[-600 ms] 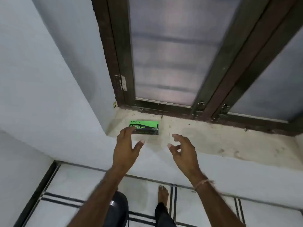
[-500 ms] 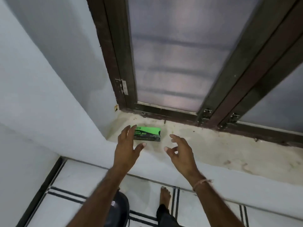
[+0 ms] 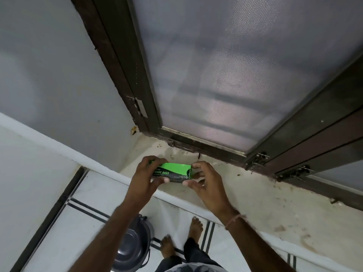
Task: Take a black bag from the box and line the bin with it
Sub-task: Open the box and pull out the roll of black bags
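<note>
A green and black box of garbage bags [image 3: 172, 171] is at the left end of the stone window sill [image 3: 255, 195]. My left hand [image 3: 146, 174] grips its left end, fingers over the top and thumb on the near face. My right hand [image 3: 204, 178] holds the right end, with fingertips on the end flap and thumb at the lower corner. I cannot tell if the box is lifted off the sill. A dark grey bin [image 3: 131, 248] stands on the floor below, partly hidden behind my left forearm. No bag is visible.
A dark-framed window with frosted glass [image 3: 225, 75] rises behind the sill. A white wall [image 3: 59, 75] closes the left side. My bare feet [image 3: 194, 226] stand on white tiles with black stripes beside the bin.
Both hands moved forward from hovering short of the box and took hold of its two ends. The camera came closer to the sill.
</note>
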`<state>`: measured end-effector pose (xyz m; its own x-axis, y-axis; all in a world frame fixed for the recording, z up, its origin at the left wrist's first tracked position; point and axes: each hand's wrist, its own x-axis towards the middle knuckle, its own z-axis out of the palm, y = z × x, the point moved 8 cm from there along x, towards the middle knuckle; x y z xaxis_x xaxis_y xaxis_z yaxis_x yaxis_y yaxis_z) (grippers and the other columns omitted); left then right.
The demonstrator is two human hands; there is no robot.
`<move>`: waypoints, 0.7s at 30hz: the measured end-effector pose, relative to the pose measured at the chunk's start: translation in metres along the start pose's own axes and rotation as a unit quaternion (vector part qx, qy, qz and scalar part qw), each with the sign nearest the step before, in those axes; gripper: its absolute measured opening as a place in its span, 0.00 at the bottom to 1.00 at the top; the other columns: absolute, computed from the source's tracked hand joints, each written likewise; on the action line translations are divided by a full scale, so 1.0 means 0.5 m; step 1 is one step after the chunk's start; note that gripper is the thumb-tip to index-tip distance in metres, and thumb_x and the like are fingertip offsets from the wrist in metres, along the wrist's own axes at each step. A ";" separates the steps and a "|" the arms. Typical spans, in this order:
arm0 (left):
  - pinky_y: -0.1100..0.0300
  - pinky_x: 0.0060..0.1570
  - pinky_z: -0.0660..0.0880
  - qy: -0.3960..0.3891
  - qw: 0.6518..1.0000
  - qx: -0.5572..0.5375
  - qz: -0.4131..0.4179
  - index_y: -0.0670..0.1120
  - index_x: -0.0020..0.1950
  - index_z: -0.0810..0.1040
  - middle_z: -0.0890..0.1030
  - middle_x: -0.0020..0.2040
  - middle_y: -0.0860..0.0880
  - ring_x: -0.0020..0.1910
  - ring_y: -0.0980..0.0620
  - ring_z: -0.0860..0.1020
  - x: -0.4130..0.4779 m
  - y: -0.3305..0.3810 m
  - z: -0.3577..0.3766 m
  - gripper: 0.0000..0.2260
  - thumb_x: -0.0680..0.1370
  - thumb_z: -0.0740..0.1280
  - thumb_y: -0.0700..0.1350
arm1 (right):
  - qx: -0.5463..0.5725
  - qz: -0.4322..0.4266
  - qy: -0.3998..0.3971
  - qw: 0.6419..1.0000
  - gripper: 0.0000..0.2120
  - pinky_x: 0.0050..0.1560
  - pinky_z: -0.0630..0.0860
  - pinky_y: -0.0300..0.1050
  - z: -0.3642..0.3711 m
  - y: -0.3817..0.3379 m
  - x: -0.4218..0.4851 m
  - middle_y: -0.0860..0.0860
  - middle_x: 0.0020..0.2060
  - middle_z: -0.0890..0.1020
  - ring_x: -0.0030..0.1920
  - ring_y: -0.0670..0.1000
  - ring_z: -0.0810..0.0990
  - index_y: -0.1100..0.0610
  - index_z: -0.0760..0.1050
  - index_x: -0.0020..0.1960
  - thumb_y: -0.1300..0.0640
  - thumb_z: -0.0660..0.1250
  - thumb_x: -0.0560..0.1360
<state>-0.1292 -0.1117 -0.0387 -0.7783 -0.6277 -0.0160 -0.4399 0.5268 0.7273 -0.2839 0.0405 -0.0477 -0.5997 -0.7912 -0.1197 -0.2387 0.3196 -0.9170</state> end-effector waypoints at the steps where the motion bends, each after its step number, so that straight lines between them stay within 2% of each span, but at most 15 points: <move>1: 0.69 0.57 0.73 0.004 0.999 -0.034 0.002 0.49 0.67 0.80 0.74 0.63 0.49 0.61 0.57 0.76 -0.003 0.004 -0.005 0.23 0.75 0.69 0.58 | 0.020 -0.001 -0.001 1.000 0.22 0.41 0.75 0.28 -0.004 -0.009 -0.003 0.43 0.58 0.80 0.54 0.41 0.81 0.47 0.74 0.61 0.54 0.80 0.72; 3: 0.74 0.57 0.71 0.020 0.997 -0.080 0.009 0.46 0.67 0.80 0.75 0.62 0.48 0.60 0.62 0.76 -0.010 0.017 -0.014 0.24 0.75 0.69 0.57 | 0.059 -0.010 -0.018 0.998 0.22 0.42 0.77 0.29 -0.005 -0.031 -0.008 0.40 0.59 0.80 0.55 0.37 0.80 0.47 0.74 0.62 0.54 0.79 0.73; 5: 0.74 0.58 0.72 0.037 0.992 -0.121 0.012 0.45 0.66 0.79 0.76 0.61 0.47 0.61 0.63 0.77 -0.015 0.028 -0.025 0.22 0.75 0.69 0.54 | 0.075 -0.022 -0.029 0.997 0.23 0.47 0.79 0.32 -0.004 -0.051 -0.007 0.41 0.59 0.81 0.56 0.39 0.80 0.47 0.75 0.64 0.53 0.79 0.73; 7: 0.73 0.59 0.72 0.050 0.987 -0.155 0.010 0.49 0.65 0.78 0.77 0.61 0.47 0.61 0.62 0.77 -0.022 0.032 -0.037 0.20 0.75 0.69 0.53 | 0.082 -0.033 -0.021 0.996 0.23 0.50 0.79 0.33 -0.008 -0.067 -0.005 0.44 0.58 0.83 0.56 0.42 0.82 0.49 0.76 0.64 0.53 0.80 0.71; 11: 0.70 0.60 0.73 0.042 0.982 -0.186 0.009 0.50 0.65 0.78 0.77 0.63 0.50 0.63 0.58 0.78 -0.027 0.028 -0.051 0.20 0.75 0.71 0.53 | 0.066 -0.074 -0.003 0.995 0.19 0.49 0.83 0.46 -0.011 -0.093 -0.012 0.43 0.56 0.82 0.55 0.46 0.83 0.48 0.76 0.58 0.52 0.79 0.72; 13: 0.68 0.61 0.74 0.030 0.980 -0.194 0.010 0.49 0.66 0.79 0.78 0.64 0.51 0.63 0.57 0.78 -0.029 0.027 -0.059 0.21 0.75 0.71 0.54 | 0.044 -0.105 -0.013 0.993 0.19 0.50 0.83 0.48 -0.006 -0.102 -0.020 0.42 0.58 0.79 0.57 0.47 0.81 0.47 0.78 0.62 0.50 0.78 0.73; 15: 0.67 0.61 0.74 0.020 0.978 -0.206 0.017 0.50 0.66 0.79 0.78 0.63 0.53 0.64 0.56 0.79 -0.032 0.028 -0.069 0.21 0.75 0.71 0.54 | 0.035 -0.115 -0.035 0.992 0.22 0.51 0.82 0.45 -0.002 -0.106 -0.025 0.41 0.59 0.77 0.58 0.46 0.80 0.46 0.78 0.67 0.46 0.75 0.74; 17: 0.68 0.61 0.74 0.007 0.978 -0.204 0.034 0.53 0.65 0.78 0.78 0.63 0.56 0.64 0.56 0.78 -0.036 0.034 -0.082 0.19 0.75 0.71 0.54 | -0.014 -0.132 -0.059 0.989 0.26 0.52 0.78 0.39 0.006 -0.114 -0.032 0.43 0.59 0.76 0.57 0.43 0.78 0.50 0.78 0.69 0.41 0.72 0.74; 19: 0.68 0.63 0.72 -0.010 0.981 -0.185 0.058 0.54 0.65 0.79 0.78 0.64 0.53 0.66 0.55 0.77 -0.039 0.042 -0.092 0.18 0.76 0.71 0.53 | -0.079 -0.149 -0.083 0.982 0.32 0.53 0.74 0.34 0.016 -0.125 -0.041 0.44 0.58 0.74 0.54 0.40 0.75 0.54 0.77 0.69 0.33 0.67 0.74; 21: 0.66 0.65 0.72 -0.023 0.981 -0.181 0.069 0.54 0.65 0.79 0.78 0.66 0.49 0.67 0.54 0.77 -0.039 0.043 -0.101 0.18 0.75 0.71 0.54 | -0.084 -0.155 -0.088 0.980 0.34 0.52 0.73 0.33 0.020 -0.141 -0.050 0.44 0.56 0.74 0.52 0.40 0.75 0.54 0.77 0.66 0.30 0.65 0.72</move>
<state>-0.1009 -0.1171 0.0119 -0.8425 -0.5334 0.0750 -0.1471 0.3619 0.9205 -0.2444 0.0326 0.0161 -0.3404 -0.9371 0.0777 -0.5204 0.1189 -0.8456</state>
